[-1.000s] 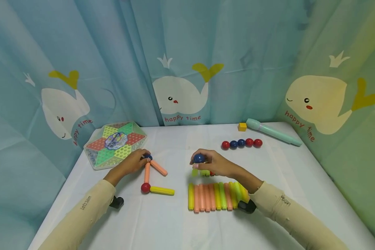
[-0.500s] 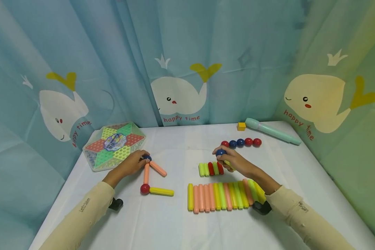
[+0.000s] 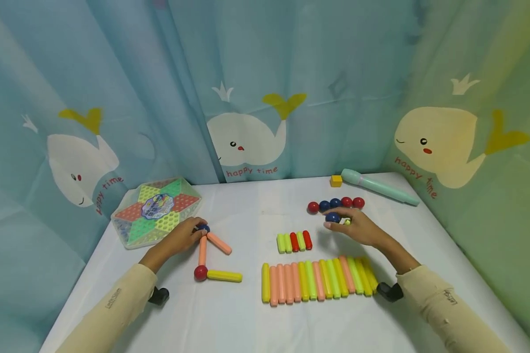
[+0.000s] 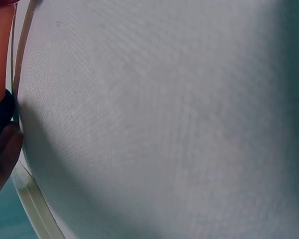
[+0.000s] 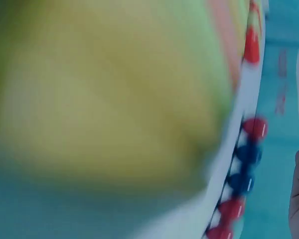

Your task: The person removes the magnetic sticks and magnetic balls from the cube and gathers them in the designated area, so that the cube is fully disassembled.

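Observation:
On the left of the head view my left hand (image 3: 184, 237) holds a blue ball (image 3: 204, 228). Two salmon-pink sticks (image 3: 219, 243) run out from that ball; one leads to a red ball (image 3: 200, 273) with a yellow stick (image 3: 224, 276) pointing right. In the left wrist view, fingers (image 4: 6, 149) meet the blue ball beside a pink stick. My right hand (image 3: 361, 228) pinches another blue ball (image 3: 332, 218) in front of the ball row, and a yellow-green stick end (image 3: 347, 222) shows between its fingers, the remainder hidden by the hand.
A long row of pink, yellow and green sticks (image 3: 312, 279) lies at the front, with short green and red sticks (image 3: 294, 241) behind. Farther back sit several red and blue balls (image 3: 335, 203), a yellow cube (image 3: 336, 181) and a mint-coloured tube (image 3: 380, 188). A star-patterned game box (image 3: 156, 211) lies at left.
My right hand has carried the blue ball and its stick rightward, from over the short sticks to in front of the ball row. My left hand has stayed at its ball.

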